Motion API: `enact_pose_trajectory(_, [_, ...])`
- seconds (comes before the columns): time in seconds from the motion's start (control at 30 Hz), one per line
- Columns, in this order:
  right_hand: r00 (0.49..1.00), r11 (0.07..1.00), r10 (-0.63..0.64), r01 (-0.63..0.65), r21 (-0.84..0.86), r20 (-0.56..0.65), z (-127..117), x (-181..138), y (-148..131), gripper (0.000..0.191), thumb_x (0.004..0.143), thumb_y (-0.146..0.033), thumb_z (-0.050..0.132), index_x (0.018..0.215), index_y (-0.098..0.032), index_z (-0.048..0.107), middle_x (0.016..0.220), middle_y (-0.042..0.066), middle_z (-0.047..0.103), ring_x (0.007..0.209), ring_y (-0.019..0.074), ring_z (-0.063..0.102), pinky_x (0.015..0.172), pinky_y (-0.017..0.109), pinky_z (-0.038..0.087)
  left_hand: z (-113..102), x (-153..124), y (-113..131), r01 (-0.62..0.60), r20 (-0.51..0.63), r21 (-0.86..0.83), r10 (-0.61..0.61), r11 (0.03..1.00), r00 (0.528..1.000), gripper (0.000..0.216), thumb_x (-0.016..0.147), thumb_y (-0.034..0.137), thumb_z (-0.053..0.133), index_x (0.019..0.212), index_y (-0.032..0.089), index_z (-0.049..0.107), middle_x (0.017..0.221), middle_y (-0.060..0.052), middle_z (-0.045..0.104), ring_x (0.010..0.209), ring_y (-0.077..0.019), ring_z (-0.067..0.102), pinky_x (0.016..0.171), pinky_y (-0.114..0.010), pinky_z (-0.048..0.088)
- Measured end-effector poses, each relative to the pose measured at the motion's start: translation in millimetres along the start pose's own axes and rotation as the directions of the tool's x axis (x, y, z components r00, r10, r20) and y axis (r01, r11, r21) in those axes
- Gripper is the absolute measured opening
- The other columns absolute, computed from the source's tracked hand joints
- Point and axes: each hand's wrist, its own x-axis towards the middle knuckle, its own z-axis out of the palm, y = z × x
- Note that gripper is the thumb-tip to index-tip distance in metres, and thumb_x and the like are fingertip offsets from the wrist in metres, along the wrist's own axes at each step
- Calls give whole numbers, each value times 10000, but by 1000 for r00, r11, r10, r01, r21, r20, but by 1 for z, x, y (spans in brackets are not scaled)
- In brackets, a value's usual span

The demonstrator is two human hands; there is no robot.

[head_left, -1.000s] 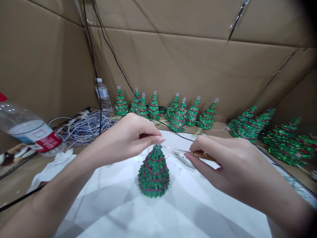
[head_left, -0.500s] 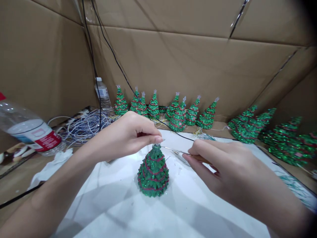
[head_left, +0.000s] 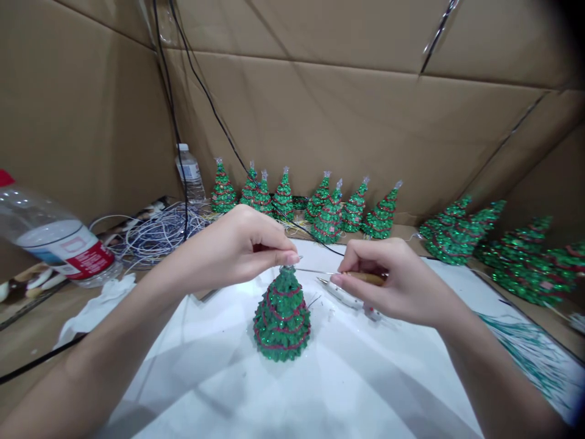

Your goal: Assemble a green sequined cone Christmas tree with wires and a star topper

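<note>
A small green glitter Christmas tree (head_left: 282, 323) with red garland stands upright in front of me. My left hand (head_left: 249, 244) is closed in a pinch at its top, on a clear star (head_left: 298, 258) mostly hidden by the fingertips. My right hand (head_left: 388, 277) is wrapped round the wooden handle of an awl-like tool (head_left: 369, 278). Its thin metal shaft points left toward the treetop; whether the tip touches the star I cannot tell. Below the right hand, a white object with a pointed metal tip (head_left: 340, 295) lies on the white work surface (head_left: 292, 402).
Several finished-looking trees (head_left: 329, 219) line the back, with more trees (head_left: 461, 231) at the right. A wire tangle (head_left: 155, 235), a large bottle (head_left: 64, 244) and a small bottle (head_left: 191, 177) are at the left. Green wires (head_left: 530, 360) lie right. Black cables (head_left: 214, 116) hang down.
My right hand has turned and shifted slightly, showing more of the wooden handle and the white object beneath. My left hand keeps its pinch at the treetop.
</note>
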Motion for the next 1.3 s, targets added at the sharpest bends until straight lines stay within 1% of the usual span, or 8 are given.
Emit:
enact_pose_trajectory(0.13, [994, 958, 93, -105, 265, 58, 7, 5, 16, 237, 774, -315, 675, 668, -169, 522, 537, -46, 469, 415, 48, 384, 377, 198, 257, 0, 1, -1, 0, 8, -5, 0, 1000, 1000, 259, 873, 190, 576, 636, 120, 653, 554, 7, 543, 523, -82, 457, 493, -225, 326])
enact_pose_trajectory(0.33, [981, 799, 124, -187, 571, 148, 23, 14, 39, 279, 684, -307, 769, 651, -149, 542, 538, -44, 489, 451, 40, 375, 392, 179, 261, 0, 1, -1, 8, 15, -1, -8, 1000, 1000, 237, 872, 196, 579, 676, 115, 685, 570, -10, 588, 534, -91, 488, 495, -229, 335])
enact_pose_trajectory(0.5, [968, 668, 61, -221, 710, 243, 33, 16, 56, 249, 747, -317, 732, 695, -149, 555, 514, -54, 496, 410, 26, 344, 365, 165, 219, -1, 0, -3, 18, 16, 21, -19, 1000, 1000, 249, 877, 206, 573, 683, 113, 699, 571, -18, 597, 535, -98, 499, 497, -238, 331])
enact_pose_trajectory(0.6, [949, 636, 13, -252, 729, 316, 35, 15, 60, 279, 812, -372, 663, 704, -151, 530, 503, -61, 490, 371, 18, 298, 341, 163, 187, -1, 0, -2, 23, 21, 29, -24, 999, 999, 262, 877, 209, 568, 666, 114, 690, 556, -12, 580, 533, -99, 493, 501, -242, 328])
enact_pose_trajectory(0.7, [930, 630, -28, -267, 729, 366, 36, 16, 59, 320, 852, -415, 603, 696, -155, 502, 491, -70, 473, 353, 15, 268, 337, 166, 170, -1, 0, 0, 34, 38, 45, -36, 998, 999, 286, 881, 208, 558, 631, 120, 665, 532, 0, 554, 514, -93, 466, 517, -247, 333])
enact_pose_trajectory(0.8, [928, 637, -45, -259, 726, 370, 37, 16, 58, 320, 870, -415, 579, 703, -154, 497, 506, -69, 476, 367, 18, 266, 349, 173, 168, -1, 0, 1, 35, 44, 52, -37, 998, 998, 276, 885, 207, 550, 649, 123, 666, 544, -3, 569, 517, -93, 470, 530, -250, 335])
enact_pose_trajectory(1.1, [989, 688, -5, -102, 718, 145, 52, 21, 51, 288, 755, -335, 729, 715, -168, 499, 612, -57, 454, 551, 67, 361, 490, 215, 261, 0, 0, 1, 37, 39, 48, -39, 998, 999, 339, 880, 204, 550, 552, 125, 585, 505, 8, 509, 501, -88, 436, 499, -247, 301])
enact_pose_trajectory(1.3, [993, 821, 29, -88, 564, 112, 38, 20, 41, 278, 770, -361, 706, 715, -165, 518, 629, -43, 473, 558, 75, 388, 496, 223, 296, 1, -2, 1, 81, 43, 42, -83, 996, 996, 299, 880, 234, 557, 621, 119, 650, 545, -11, 589, 519, -93, 480, 527, -240, 343])
